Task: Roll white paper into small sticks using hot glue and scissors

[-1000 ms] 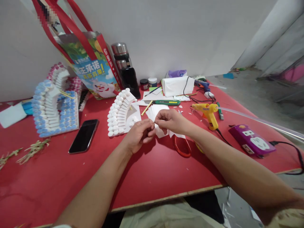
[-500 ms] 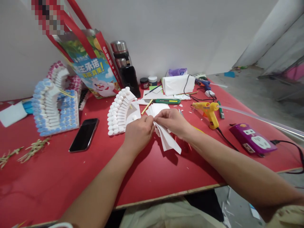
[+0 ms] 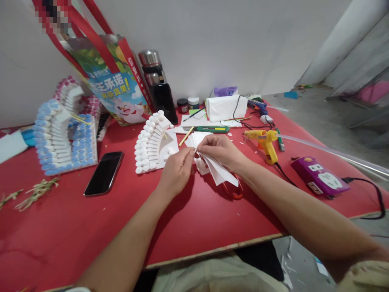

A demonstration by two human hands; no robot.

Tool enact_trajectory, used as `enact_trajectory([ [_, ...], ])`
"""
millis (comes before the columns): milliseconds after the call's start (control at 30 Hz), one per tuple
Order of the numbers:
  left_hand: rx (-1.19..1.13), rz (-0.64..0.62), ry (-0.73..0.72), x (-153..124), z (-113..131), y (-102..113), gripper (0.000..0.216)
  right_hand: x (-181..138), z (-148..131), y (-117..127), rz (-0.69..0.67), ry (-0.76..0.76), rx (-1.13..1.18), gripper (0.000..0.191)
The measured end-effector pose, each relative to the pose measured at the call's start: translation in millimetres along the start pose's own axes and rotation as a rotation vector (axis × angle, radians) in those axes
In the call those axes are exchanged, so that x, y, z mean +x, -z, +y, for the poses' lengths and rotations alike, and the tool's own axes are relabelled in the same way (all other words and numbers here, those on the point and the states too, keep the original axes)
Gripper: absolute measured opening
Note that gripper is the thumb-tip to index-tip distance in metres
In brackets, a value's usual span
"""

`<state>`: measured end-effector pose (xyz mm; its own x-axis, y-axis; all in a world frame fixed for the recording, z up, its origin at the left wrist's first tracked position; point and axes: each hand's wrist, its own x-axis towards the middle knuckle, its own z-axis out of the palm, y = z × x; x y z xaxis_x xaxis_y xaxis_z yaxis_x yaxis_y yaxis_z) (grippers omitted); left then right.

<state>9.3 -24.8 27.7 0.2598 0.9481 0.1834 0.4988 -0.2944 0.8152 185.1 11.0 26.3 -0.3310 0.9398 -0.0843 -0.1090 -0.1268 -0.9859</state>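
Note:
Both my hands meet over the middle of the red table [image 3: 91,227]. My right hand [image 3: 221,151] pinches a fanned stack of white paper strips [image 3: 219,172] that hangs down toward the table. My left hand [image 3: 176,172] has its fingers closed on the top edge of the same strips, at the pinch point. More white strips [image 3: 197,140] lie flat just behind my hands. A white fan-shaped model with rounded white tips [image 3: 152,144] stands just left of my hands. Red-handled scissors [image 3: 234,190] lie under the hanging strips.
A black phone [image 3: 104,173] lies left of centre. A blue-and-white model [image 3: 62,140] and a printed red bag [image 3: 112,85] stand at the back left. A yellow glue gun [image 3: 266,142], a purple power strip [image 3: 319,178], a green cutter [image 3: 212,129] and a black flask [image 3: 159,93] sit behind and right.
The strips, bunched between my fingers one second ago, now hang fanned out below my right hand. Both hands have shifted slightly away from me.

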Motion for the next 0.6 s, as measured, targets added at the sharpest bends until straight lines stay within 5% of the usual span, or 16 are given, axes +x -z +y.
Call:
enact_trajectory([
  [167, -0.666, -0.161, 0.294, 3.9, -7.3, -1.9, 0.032, 1.4, 0.2, 4.9, -0.117, 0.171, -0.130, 0.012],
  [600, -0.655, 0.039, 0.361, 4.2, -7.6, -6.0, 0.024, 3.8, 5.2, 9.5, -0.098, 0.149, -0.327, 0.014],
])
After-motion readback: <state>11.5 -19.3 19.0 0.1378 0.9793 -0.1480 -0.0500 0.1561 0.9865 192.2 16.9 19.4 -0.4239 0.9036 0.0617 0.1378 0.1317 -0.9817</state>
